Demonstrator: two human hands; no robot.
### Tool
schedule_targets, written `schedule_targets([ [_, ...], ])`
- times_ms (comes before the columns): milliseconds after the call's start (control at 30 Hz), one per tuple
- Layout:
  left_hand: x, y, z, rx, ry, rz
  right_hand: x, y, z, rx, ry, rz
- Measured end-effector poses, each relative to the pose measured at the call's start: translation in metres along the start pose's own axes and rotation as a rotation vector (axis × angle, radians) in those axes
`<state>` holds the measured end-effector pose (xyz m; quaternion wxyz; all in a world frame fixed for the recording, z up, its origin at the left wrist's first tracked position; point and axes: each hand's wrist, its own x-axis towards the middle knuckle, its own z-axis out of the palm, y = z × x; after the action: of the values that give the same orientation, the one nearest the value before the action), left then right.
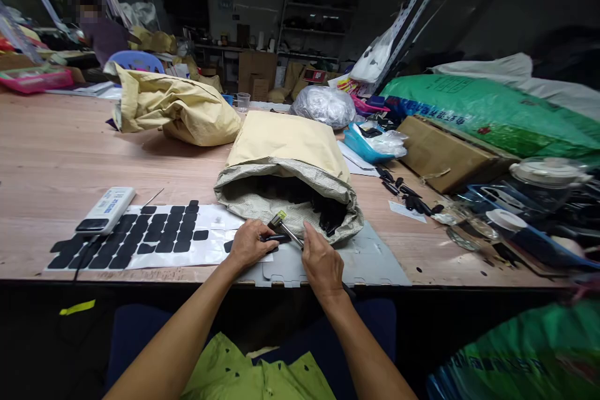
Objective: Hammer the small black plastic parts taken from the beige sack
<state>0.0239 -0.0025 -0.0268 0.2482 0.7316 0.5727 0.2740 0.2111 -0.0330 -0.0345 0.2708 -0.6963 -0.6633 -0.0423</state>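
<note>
My right hand [323, 262] is wrapped round the handle of a small hammer [294, 237] with a metal shaft. The hammer's head, yellow-green on one face, hangs just above my left fingers. My left hand [250, 245] is closed on a small black elongated part [277, 238] close to the table's front edge. Both hands are over a grey board [375, 256]. Right behind them lies a paper sack [290, 137], its woven mouth gaping toward me, with black pieces [330, 212] inside. Whether the hammer touches the black part I cannot tell.
To the left are a sheet of black stickers [164, 231] and a white device [107, 209] with a cable. Another sack [182, 106] lies behind. At right are loose black parts [407, 194], a cardboard box [450, 153] and a lidded jar [548, 178]. A person [100, 31] is far left.
</note>
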Motion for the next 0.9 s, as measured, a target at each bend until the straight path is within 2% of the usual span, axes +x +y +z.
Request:
schedule_targets([
  [100, -0.001, 0.000, 0.000, 0.008, 0.004, 0.025, -0.003, -0.002, 0.001, -0.025, -0.026, -0.073],
  [233, -0.002, 0.001, -0.001, 0.033, -0.004, 0.047, -0.006, 0.001, -0.004, 0.042, -0.137, -0.170],
  [300, -0.002, 0.002, -0.002, 0.037, -0.009, 0.035, -0.004, 0.002, -0.009, 0.110, -0.140, -0.119],
  [400, -0.002, 0.002, -0.003, 0.013, -0.017, 0.027, -0.003, 0.002, -0.022, 0.231, -0.061, 0.018],
  [467, -0.001, 0.002, -0.002, 0.007, -0.024, 0.029, -0.005, 0.001, -0.034, 0.310, -0.057, 0.094],
  [600, -0.001, 0.000, -0.001, 0.014, -0.016, 0.038, -0.018, 0.001, -0.050, 0.436, -0.314, 0.159],
  [667, -0.002, -0.001, 0.000, 0.003, -0.007, 0.040, -0.025, 0.001, -0.051, 0.441, -0.386, 0.143],
  [900, 0.000, -0.001, 0.002, -0.008, -0.004, 0.024, -0.039, -0.008, -0.040, 0.387, -0.137, -0.042],
])
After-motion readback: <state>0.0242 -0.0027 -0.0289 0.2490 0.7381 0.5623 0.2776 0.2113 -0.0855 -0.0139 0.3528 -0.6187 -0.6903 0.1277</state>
